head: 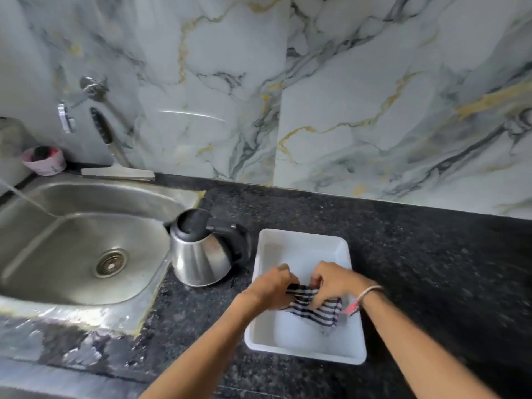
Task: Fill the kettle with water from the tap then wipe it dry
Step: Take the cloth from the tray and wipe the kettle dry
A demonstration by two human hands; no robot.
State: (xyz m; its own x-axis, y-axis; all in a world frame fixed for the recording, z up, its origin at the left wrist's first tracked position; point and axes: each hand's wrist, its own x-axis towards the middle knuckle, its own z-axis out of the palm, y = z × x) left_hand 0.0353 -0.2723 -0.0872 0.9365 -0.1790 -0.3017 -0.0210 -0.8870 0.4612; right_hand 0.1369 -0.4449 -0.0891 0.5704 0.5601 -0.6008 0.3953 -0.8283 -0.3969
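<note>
Kettle (203,253) stands left of centre, just beside the tray (302,240) where left hand (272,286) and right hand (335,280) pinch the striped cloth (316,311).

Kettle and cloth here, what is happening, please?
A person holds a striped cloth with both hands, left hand and right hand, over a white tray on the dark counter. The steel kettle stands untouched, lid closed, between the tray and the sink. A thin stream of water runs into the sink. Wiping has not begun yet.
</note>
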